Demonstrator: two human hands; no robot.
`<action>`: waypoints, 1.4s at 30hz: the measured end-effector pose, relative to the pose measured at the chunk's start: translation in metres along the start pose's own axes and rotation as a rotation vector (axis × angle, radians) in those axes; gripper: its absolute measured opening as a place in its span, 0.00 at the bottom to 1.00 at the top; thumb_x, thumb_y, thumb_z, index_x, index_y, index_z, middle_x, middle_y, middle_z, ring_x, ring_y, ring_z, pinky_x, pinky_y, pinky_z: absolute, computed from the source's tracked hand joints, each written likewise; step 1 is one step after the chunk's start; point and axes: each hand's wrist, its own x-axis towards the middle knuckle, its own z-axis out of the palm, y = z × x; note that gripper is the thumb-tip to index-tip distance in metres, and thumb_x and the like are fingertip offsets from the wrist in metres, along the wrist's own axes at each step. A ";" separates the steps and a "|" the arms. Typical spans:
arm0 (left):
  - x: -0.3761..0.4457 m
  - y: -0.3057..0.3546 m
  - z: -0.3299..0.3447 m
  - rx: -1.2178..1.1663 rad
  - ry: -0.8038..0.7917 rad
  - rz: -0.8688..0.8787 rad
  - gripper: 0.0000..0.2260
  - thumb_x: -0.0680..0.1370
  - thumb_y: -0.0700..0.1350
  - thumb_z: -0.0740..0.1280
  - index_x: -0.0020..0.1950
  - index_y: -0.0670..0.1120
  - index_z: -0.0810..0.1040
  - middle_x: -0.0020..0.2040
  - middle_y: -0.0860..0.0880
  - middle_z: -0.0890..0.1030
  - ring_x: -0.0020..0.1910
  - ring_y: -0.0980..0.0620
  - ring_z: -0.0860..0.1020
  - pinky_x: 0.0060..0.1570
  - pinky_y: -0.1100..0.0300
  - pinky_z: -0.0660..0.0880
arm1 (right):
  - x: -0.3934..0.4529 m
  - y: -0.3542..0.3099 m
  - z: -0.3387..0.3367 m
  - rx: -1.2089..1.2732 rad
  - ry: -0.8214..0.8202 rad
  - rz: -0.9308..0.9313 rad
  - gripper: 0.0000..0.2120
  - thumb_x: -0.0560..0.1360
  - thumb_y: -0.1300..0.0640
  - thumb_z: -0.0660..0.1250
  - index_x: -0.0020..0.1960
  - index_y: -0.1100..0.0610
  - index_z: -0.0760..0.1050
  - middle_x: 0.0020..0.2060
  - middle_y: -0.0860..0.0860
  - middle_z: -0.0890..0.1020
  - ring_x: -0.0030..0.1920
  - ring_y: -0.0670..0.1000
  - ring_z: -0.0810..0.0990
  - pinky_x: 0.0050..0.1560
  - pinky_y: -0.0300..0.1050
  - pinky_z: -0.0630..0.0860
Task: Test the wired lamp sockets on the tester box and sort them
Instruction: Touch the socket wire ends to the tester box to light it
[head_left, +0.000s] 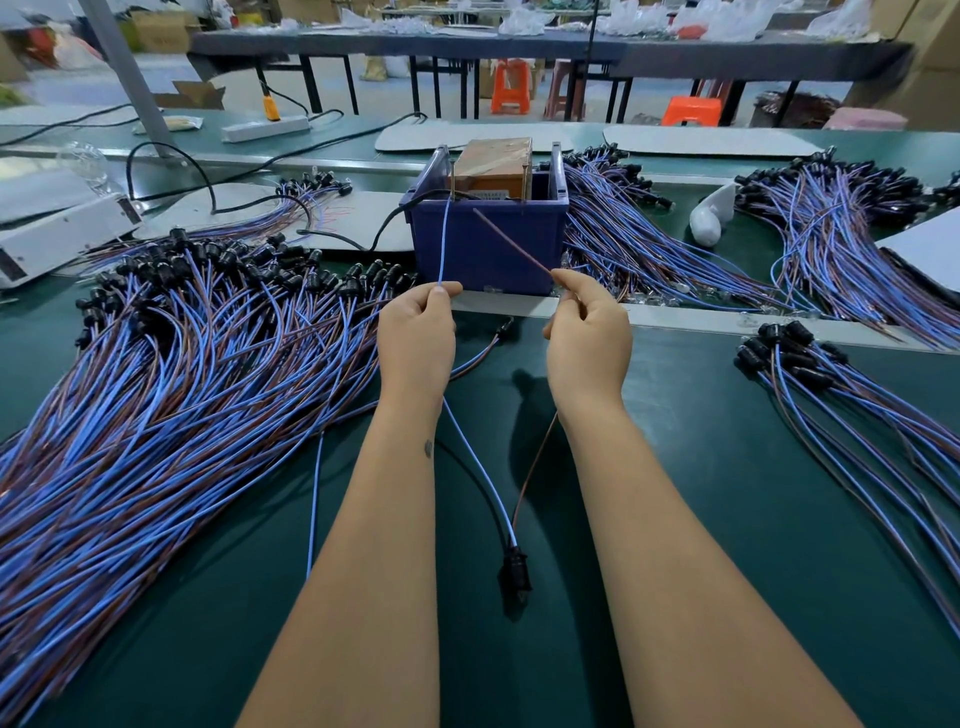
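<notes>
Here, a blue wire (444, 244) is pinched by the left hand (415, 338) and a brown wire (511, 241) by the right hand (587, 343). Both wires are aimed at the tester box (485, 244) just beyond the fingertips. The black socket (515, 571) is hung below the wrists, between the forearms.

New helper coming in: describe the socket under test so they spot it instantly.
Start at the blue tester box mid-table. In front of it the left hand pinches a blue wire and the right hand a brown wire. Both run back between the forearms to one black socket, lying alone, apart from the heaps.
</notes>
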 end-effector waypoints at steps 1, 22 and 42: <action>0.000 0.000 0.000 0.002 0.000 0.001 0.13 0.82 0.41 0.57 0.45 0.49 0.80 0.23 0.56 0.64 0.22 0.56 0.58 0.25 0.61 0.57 | 0.000 -0.001 0.000 0.007 0.007 0.008 0.16 0.82 0.61 0.55 0.61 0.49 0.77 0.45 0.49 0.79 0.43 0.49 0.74 0.46 0.44 0.72; -0.006 0.004 0.007 0.037 -0.028 -0.015 0.13 0.82 0.42 0.57 0.45 0.51 0.80 0.21 0.57 0.64 0.22 0.57 0.60 0.28 0.60 0.59 | 0.024 -0.019 -0.044 -0.271 0.214 -0.088 0.09 0.78 0.55 0.63 0.49 0.51 0.81 0.36 0.46 0.80 0.37 0.49 0.75 0.31 0.37 0.65; -0.004 0.004 0.006 0.034 -0.019 -0.011 0.13 0.82 0.42 0.57 0.46 0.49 0.81 0.22 0.57 0.63 0.22 0.56 0.59 0.27 0.61 0.58 | 0.026 -0.016 -0.025 -0.216 0.245 -0.044 0.09 0.79 0.56 0.63 0.50 0.51 0.82 0.39 0.46 0.80 0.38 0.46 0.75 0.30 0.29 0.62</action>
